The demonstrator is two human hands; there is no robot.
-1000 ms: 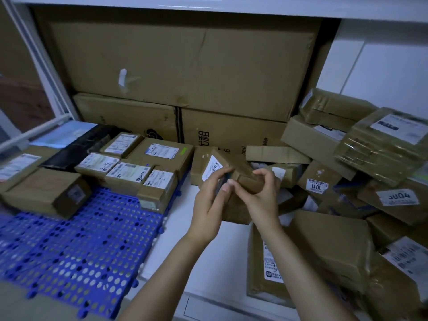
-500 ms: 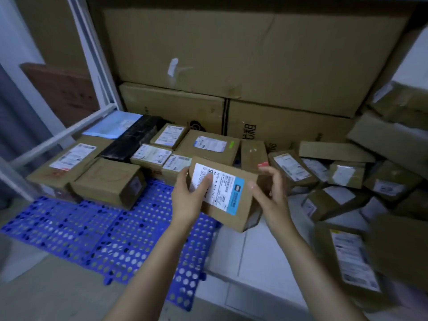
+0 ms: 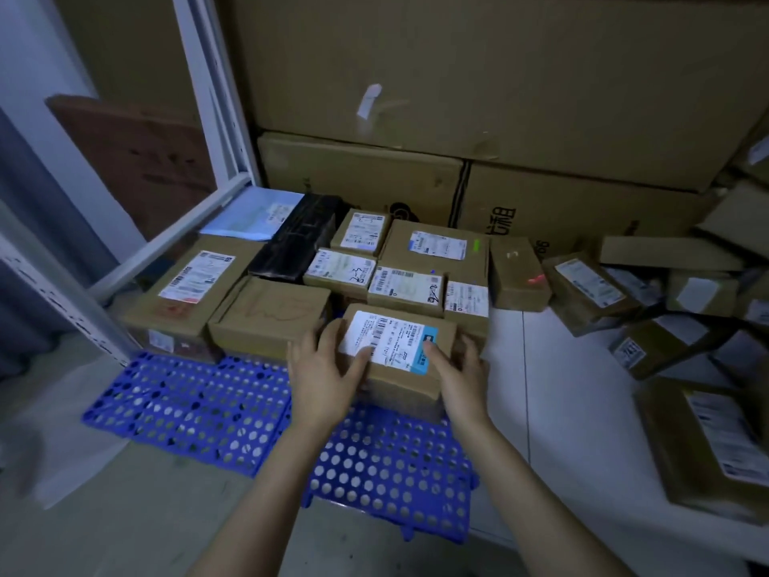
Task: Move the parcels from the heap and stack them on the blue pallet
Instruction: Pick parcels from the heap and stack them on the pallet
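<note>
Labelled cardboard parcel [image 3: 410,370], gripped at its sides by left hand [image 3: 328,370] and right hand [image 3: 460,370], thumbs on top, low over blue pallet [image 3: 199,410], just before stacked parcels [image 3: 270,316] at pallet's back.

rear: big cartons [image 3: 499,77] stacked vs wall | L: white frame [image 3: 216,118] | brown board [image 3: 137,160] behind

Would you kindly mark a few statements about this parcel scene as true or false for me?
1. The left hand and the right hand both grip the labelled parcel. True.
2. A black parcel lies among the stacked ones. True.
3. The gripped parcel sits on that black parcel. False: it is at the blue pallet, in front of the other parcels and apart from the black one.
4. The gripped parcel's label faces down. False: it faces up.
</note>
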